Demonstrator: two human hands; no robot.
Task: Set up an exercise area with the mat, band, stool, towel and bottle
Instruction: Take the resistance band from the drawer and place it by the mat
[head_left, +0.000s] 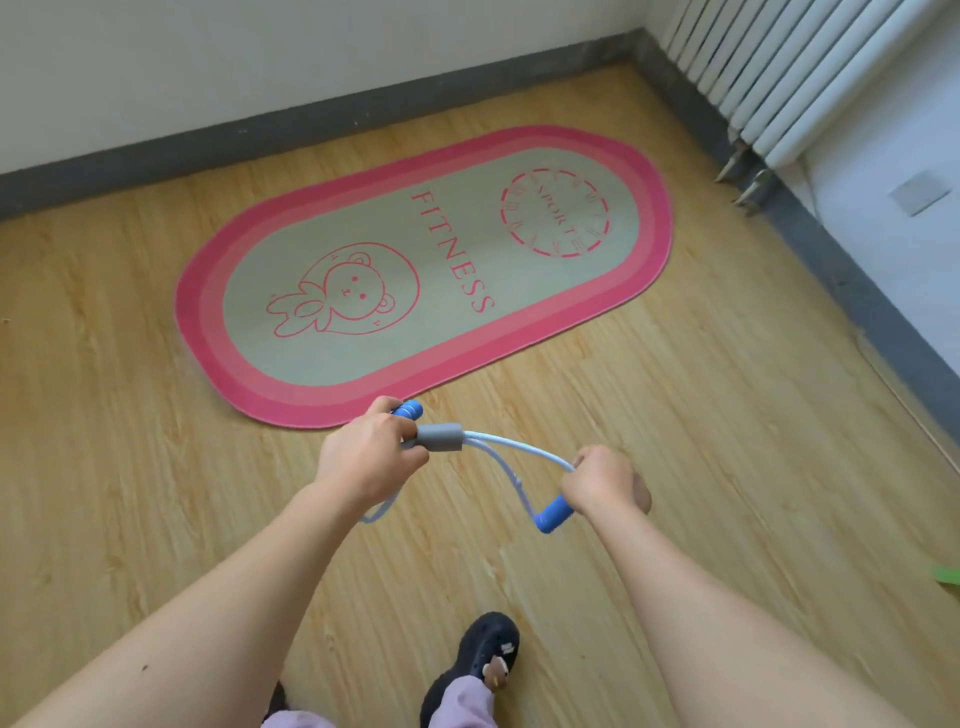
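A pink-rimmed oval mat (426, 270) printed with "FITNESS" and a bear lies flat on the wooden floor near the far wall. I hold a figure-eight resistance band (511, 457) of pale blue tubing with blue foam handles and a grey centre sleeve, in the air just short of the mat's near edge. My left hand (369, 454) grips one blue handle, next to the grey sleeve. My right hand (602, 480) grips the other blue handle. Stool, towel and bottle are out of view.
A white radiator (810, 73) hangs on the right wall above a grey skirting board. A green object (948, 576) pokes in at the right edge. My black shoe (480, 660) stands on the floor below my arms. Bare wooden floor surrounds the mat.
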